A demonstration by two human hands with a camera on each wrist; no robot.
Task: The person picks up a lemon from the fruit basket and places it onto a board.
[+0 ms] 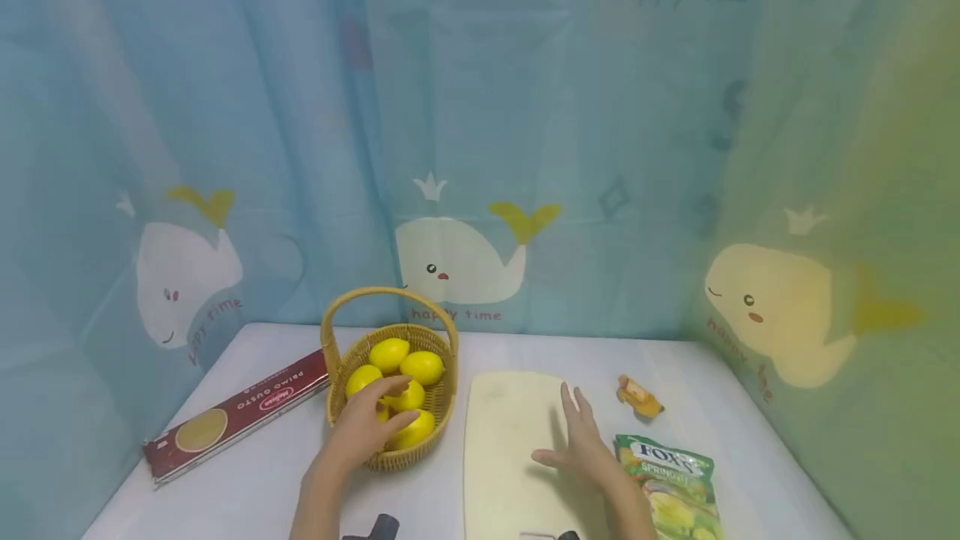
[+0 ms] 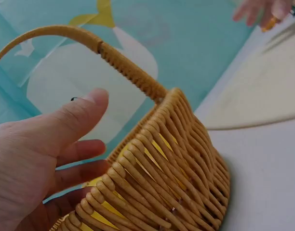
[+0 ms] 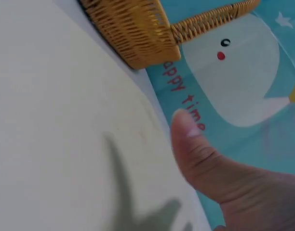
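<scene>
My left hand (image 1: 362, 425) reaches over the wicker basket (image 1: 397, 462), its thumb and fingers spread above several yellow lemons (image 1: 388, 354). In the left wrist view that hand (image 2: 46, 154) is beside the basket rim (image 2: 133, 151), with no lemon between thumb and fingers; whether its fingertips touch a lemon is hidden. Over the right side of a cream cutting board (image 1: 502, 440) hovers my right hand (image 1: 587, 450), fingers extended and holding nothing. Only its thumb (image 3: 200, 159) shows clearly in the right wrist view, above the board with a shadow on it.
Left of the basket lies a long dark red Primo Gusto pasta pack (image 1: 243, 415). A green Fox's bag (image 1: 670, 486) and a small orange wrapped item (image 1: 640, 397) lie at the right. Dark objects (image 1: 384, 527) poke in at the bottom edge. A whale-print curtain (image 1: 480, 148) surrounds the table.
</scene>
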